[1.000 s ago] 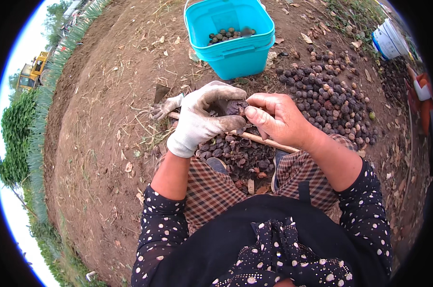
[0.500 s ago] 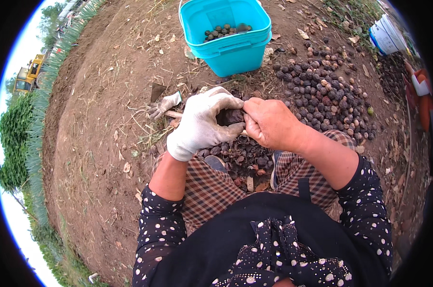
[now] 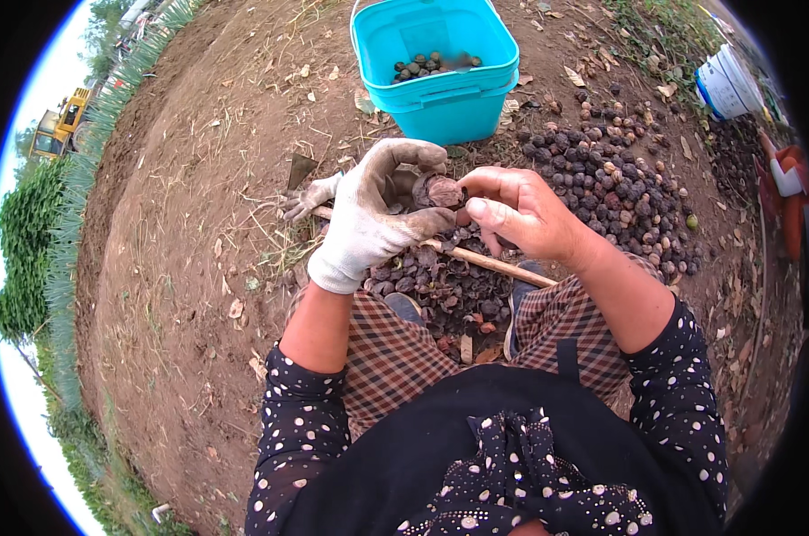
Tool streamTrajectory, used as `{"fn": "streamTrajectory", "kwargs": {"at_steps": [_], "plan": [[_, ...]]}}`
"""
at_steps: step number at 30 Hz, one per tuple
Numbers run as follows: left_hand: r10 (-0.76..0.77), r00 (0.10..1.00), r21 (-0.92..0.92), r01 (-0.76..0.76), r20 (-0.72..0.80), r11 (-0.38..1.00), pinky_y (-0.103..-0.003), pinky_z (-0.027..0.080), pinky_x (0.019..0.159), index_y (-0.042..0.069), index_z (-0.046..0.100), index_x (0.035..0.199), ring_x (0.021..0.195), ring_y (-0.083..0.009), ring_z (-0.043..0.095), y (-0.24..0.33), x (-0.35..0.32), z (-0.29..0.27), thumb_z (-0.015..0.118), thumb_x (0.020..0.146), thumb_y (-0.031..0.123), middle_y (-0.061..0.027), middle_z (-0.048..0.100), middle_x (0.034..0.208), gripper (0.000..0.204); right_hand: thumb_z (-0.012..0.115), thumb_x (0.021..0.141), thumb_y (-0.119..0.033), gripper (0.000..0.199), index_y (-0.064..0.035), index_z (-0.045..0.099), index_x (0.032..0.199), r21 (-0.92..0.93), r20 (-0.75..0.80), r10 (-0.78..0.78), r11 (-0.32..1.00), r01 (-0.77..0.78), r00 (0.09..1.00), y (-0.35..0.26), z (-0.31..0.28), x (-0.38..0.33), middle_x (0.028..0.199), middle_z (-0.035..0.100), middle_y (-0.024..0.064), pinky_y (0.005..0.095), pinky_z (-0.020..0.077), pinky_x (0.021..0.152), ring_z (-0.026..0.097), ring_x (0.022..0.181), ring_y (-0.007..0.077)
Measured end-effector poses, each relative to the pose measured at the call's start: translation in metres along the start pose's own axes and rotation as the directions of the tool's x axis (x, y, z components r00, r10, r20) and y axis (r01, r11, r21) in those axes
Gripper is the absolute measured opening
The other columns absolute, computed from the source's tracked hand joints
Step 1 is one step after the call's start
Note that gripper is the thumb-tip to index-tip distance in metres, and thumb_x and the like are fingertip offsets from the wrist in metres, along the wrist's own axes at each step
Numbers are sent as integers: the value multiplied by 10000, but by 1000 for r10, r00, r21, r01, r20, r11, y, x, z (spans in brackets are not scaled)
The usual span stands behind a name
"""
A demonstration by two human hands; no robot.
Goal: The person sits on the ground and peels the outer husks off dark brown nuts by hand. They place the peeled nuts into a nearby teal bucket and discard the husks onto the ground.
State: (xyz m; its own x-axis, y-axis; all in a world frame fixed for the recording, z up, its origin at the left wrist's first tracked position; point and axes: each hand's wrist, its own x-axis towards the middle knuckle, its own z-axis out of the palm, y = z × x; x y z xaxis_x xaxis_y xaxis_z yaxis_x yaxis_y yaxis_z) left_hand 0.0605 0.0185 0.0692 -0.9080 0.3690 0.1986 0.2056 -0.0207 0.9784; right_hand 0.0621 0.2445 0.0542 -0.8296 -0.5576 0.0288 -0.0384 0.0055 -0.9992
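In front of my body, my left hand [image 3: 377,205], in a white work glove soiled at the fingers, curls around a walnut [image 3: 444,191]. The walnut's ridged brown shell shows on the right, and dark husk still surrounds part of it. My bare right hand [image 3: 520,210] meets it from the right. Its thumb and fingers are bent at the walnut's edge around a dark bit of husk, mostly hidden. Below both hands, dark husk scraps [image 3: 453,299] and nuts lie between my shoes. A wooden handle [image 3: 489,261] crosses over them, passing under my left hand.
Ahead stands a turquoise bucket [image 3: 449,116] with several walnuts [image 3: 427,66] inside. A large pile of dark-husked walnuts [image 3: 610,179] spreads to the right. Another glove [image 3: 313,195] lies left of my hand beside a dark metal blade [image 3: 299,170]. A white bucket [image 3: 730,85] sits far right.
My right hand has shifted right and its fingers have loosened. The walnut has turned, so bare shell now shows. More of the wooden handle has come into sight.
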Motion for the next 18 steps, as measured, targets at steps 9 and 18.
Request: {"fn": "streamTrajectory", "kwargs": {"at_steps": [9,18], "plan": [[218,974,260,-226,61,939,-223,544,765,23,657,1067,932,-107,641,-12,2,6,870,684,-51,-100,606,1172,444,532,872,-18,243,51,631,1083,204,-55,47,978,-35,997,5,14,2,763,636,41,235,476,520,607,570,80],[194,979,-238,-204,-66,950,-300,585,837,25,595,1056,1044,-188,639,-20,4,21,827,703,-89,-132,583,1173,437,457,845,65,250,46,672,972,329,-204,49,944,21,978,10,18,5,676,634,54,263,507,514,608,528,100]]}}
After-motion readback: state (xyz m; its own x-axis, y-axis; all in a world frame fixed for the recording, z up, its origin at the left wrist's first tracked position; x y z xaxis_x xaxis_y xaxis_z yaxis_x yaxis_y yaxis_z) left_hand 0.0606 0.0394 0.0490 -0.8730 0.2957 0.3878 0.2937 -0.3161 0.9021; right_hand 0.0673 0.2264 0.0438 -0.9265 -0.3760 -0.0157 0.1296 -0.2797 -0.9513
